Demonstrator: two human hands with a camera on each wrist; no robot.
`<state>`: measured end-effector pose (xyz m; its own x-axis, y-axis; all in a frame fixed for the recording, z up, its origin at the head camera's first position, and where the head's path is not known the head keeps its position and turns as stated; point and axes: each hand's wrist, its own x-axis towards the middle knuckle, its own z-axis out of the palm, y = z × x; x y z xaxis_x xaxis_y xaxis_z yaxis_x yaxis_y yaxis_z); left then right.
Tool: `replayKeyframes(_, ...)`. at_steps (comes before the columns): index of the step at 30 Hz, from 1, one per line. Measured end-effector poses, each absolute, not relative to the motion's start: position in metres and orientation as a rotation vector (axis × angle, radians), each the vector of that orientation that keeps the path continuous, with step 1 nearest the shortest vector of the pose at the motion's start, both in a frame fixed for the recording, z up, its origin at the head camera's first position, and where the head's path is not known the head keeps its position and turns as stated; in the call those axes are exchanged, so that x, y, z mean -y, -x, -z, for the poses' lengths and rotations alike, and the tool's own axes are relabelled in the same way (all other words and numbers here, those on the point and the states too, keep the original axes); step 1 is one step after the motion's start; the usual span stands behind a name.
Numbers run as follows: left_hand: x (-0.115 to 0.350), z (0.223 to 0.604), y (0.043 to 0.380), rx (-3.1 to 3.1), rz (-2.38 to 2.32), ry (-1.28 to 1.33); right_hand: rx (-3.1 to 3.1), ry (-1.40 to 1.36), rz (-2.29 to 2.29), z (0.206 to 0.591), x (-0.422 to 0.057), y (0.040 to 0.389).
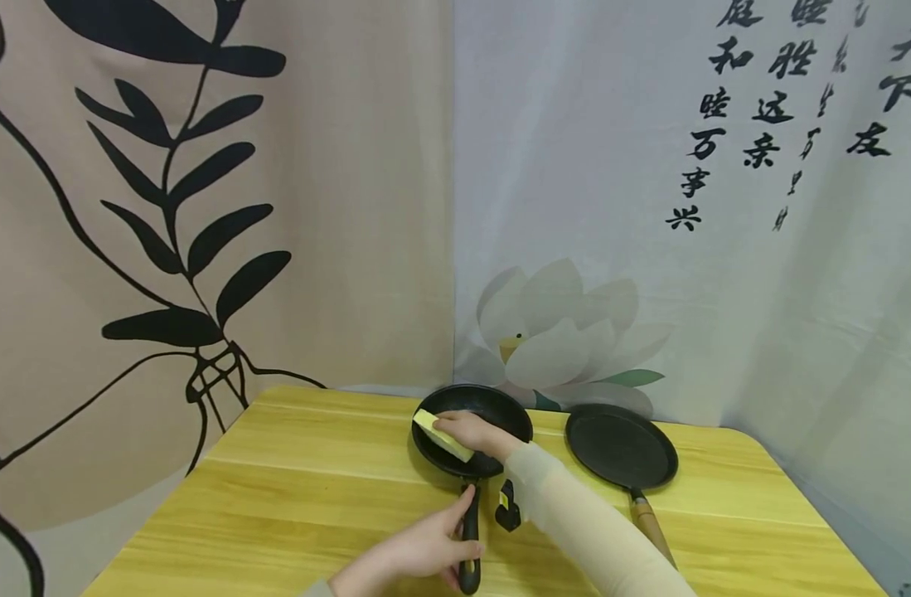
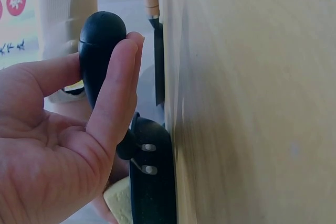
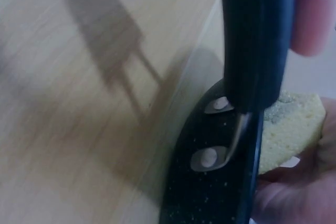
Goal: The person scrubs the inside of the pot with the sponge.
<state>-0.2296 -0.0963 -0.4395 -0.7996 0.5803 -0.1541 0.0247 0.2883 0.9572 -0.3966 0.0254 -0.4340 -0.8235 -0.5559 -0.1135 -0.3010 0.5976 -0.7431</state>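
A black frying pan (image 1: 500, 405) sits on the wooden table, its handle (image 1: 469, 531) toward me. My left hand (image 1: 428, 543) grips that handle; in the left wrist view the fingers and thumb (image 2: 58, 77) lie on either side of it. Inside the pan, my right hand (image 1: 476, 435) holds a pale yellow sponge (image 1: 440, 435) against the left and near part of the bowl. In the right wrist view, the sponge (image 3: 294, 135) shows a greyish patch above the riveted pan wall (image 3: 210, 192). The right fingertips are partly hidden.
To the right lies a flat black pan (image 1: 621, 448) with a wooden handle (image 1: 651, 529). A small black device (image 1: 508, 507) with a yellow mark is beside my right wrist. A printed curtain (image 1: 365, 207) hangs behind the wooden table (image 1: 291, 489).
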Motion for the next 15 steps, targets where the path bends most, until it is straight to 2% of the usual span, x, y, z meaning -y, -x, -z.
replayKeyframes(15, 0.0969, 0.4404, 0.2307, -2.055, -1.532, -0.547, -2.670, 0.798, 0.982, 0.4410, -0.0187, 0.4050)
